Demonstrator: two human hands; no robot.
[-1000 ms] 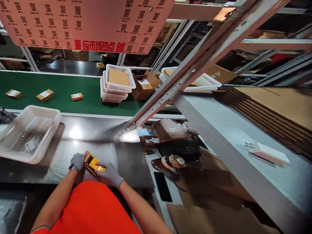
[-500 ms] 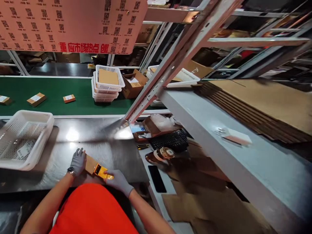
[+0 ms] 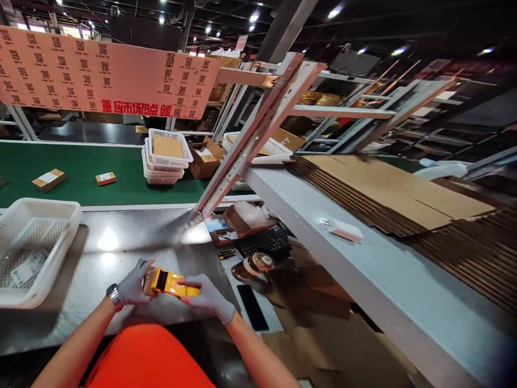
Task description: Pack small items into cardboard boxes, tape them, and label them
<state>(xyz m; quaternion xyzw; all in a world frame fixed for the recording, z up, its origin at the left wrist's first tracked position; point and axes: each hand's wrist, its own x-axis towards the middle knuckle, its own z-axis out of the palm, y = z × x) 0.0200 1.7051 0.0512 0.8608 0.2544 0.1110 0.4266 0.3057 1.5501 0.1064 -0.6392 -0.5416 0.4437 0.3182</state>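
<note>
Small yellow box held just above the counter near its front edge, left hand and right hand closed on opposite ends; looked light, stiff, best gripped by the ends

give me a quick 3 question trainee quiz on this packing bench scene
1. True or false: both gloved hands hold the yellow box.
2. Which wrist wears the watch? A) left B) right
3. What lies in the white basket at the bench's left end?

Key
1. True: the left hand grips one end and the right hand the other.
2. A
3. A printed paper slip.
</note>
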